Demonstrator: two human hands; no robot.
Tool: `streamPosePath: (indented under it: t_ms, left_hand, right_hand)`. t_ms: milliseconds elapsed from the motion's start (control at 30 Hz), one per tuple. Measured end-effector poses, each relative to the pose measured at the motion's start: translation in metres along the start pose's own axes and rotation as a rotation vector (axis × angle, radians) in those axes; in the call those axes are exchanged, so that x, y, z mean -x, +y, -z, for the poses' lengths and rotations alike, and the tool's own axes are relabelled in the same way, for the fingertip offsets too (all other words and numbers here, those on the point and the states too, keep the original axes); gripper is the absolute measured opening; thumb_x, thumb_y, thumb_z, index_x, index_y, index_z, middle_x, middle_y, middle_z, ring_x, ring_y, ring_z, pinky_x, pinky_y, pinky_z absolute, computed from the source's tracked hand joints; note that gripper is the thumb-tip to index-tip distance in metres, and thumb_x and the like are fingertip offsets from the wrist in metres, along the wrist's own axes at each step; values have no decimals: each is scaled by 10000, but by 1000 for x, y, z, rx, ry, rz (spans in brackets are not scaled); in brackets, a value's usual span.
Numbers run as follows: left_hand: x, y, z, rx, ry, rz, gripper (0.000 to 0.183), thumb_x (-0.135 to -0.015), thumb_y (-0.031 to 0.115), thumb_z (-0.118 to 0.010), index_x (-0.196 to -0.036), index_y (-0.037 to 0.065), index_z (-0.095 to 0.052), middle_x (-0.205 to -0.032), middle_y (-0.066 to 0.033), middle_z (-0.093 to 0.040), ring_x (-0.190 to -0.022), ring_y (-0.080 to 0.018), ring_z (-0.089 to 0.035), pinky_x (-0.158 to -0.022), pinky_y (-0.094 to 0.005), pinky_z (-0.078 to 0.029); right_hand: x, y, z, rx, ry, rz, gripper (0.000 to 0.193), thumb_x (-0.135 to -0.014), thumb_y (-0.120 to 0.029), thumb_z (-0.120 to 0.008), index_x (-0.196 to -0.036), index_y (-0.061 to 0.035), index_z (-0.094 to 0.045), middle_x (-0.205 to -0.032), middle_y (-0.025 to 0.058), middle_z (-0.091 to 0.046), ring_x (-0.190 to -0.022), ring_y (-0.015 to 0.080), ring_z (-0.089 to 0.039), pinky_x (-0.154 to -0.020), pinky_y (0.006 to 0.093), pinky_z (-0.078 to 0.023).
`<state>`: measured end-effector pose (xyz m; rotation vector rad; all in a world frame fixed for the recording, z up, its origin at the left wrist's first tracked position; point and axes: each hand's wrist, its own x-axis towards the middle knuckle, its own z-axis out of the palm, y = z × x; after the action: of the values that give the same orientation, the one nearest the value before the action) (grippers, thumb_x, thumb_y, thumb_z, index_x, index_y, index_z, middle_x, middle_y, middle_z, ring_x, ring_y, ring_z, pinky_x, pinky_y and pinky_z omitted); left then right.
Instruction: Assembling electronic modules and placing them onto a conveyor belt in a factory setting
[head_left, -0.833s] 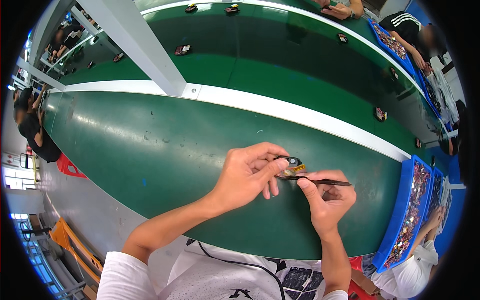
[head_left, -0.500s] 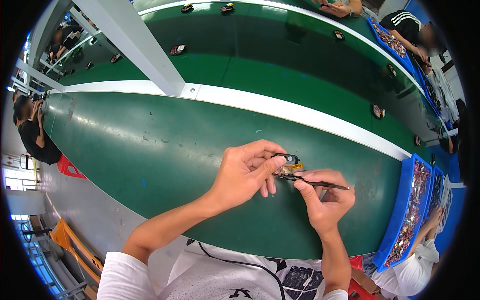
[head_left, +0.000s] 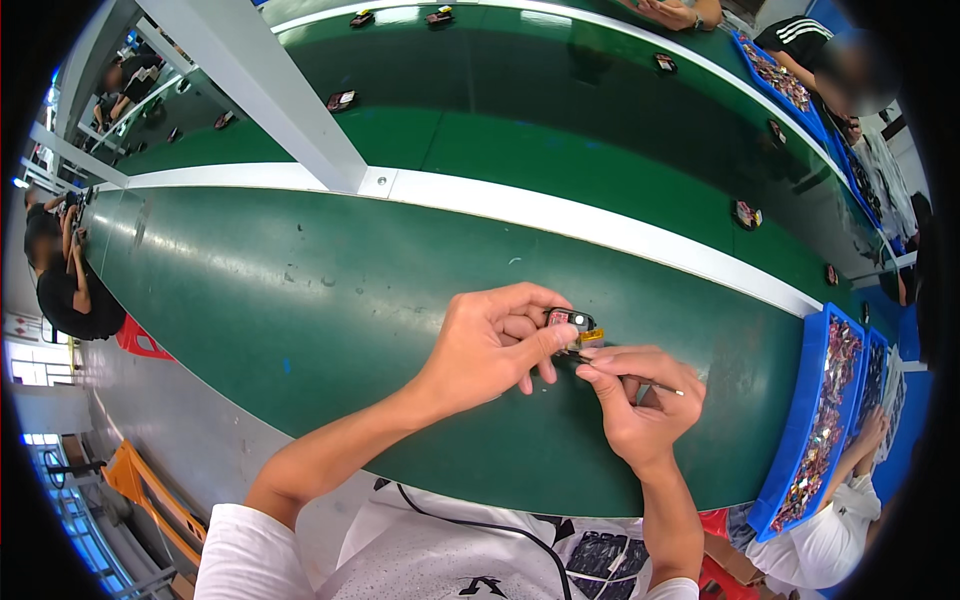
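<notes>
My left hand (head_left: 492, 345) grips a small black electronic device (head_left: 560, 317) above the green worktop, its thumb across the front. The opened housing shows reddish and pale parts, and a yellow strip (head_left: 593, 336) sticks out on its right. Close against the lower right of the device is my right hand (head_left: 645, 405), with thumb and forefinger pinched together. It holds slim dark tweezers (head_left: 670, 390), whose back end shows beyond the fingers. Their tips lie at the device's lower edge, mostly hidden by my fingers.
A white rail (head_left: 560, 225) and a post (head_left: 270, 90) separate the worktop (head_left: 230, 280) from a green conveyor belt (head_left: 480, 130) carrying several similar devices. Blue bins (head_left: 795, 470) of small parts stand at the right edge. Co-workers sit at right, far right and far left.
My right hand has shifted slightly left, closer to the device, and the tweezers have turned so less of them shows. The device has tilted a little. Devices on the belt have moved left.
</notes>
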<state>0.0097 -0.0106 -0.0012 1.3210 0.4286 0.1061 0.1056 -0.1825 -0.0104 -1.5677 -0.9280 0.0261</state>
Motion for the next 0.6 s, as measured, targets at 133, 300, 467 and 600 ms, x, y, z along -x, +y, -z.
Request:
streamPosePath:
  t_ms: [133,300,467,600]
  left_hand:
    - [0,0,-1,-17,0,21,263,-948,5,-683,-1187,-92,-634,-893,-134,-722,-646,-133,-693,-483,-233,-525]
    - [-1,-3,-1,-38,19,27,241,-948,4,-682,-1165,-91,-636,-855,-126,-719,-631,-128,-685,-484,-236,-525]
    - [-2,-3,-4,-58,23,27,195,-940,-8,-681,-1115,-84,-639,-826,-121,-712,-601,-127,-671,-490,-248,-531]
    - [-11,-7,1,-105,62,-8,164,-935,-27,-665,-1089,-76,-638,-785,-110,-682,-575,-142,-663,-488,-264,-542]
  right_hand:
    - [-1,-3,0,45,-8,20,117,-780,35,-821,-821,-42,-744,-826,101,-780,-448,59,-547,-411,197,-366]
    - [-1,-4,-3,93,-25,53,127,-769,39,-820,-814,-56,-749,-802,87,-777,-521,111,-652,-442,213,-430]
    - [2,-5,-4,96,-27,48,120,-759,37,-820,-813,-49,-757,-782,87,-769,-565,135,-689,-485,235,-478]
    - [-1,0,-7,122,1,114,126,-752,26,-832,-821,-41,-750,-812,73,-773,-494,110,-621,-456,228,-437]
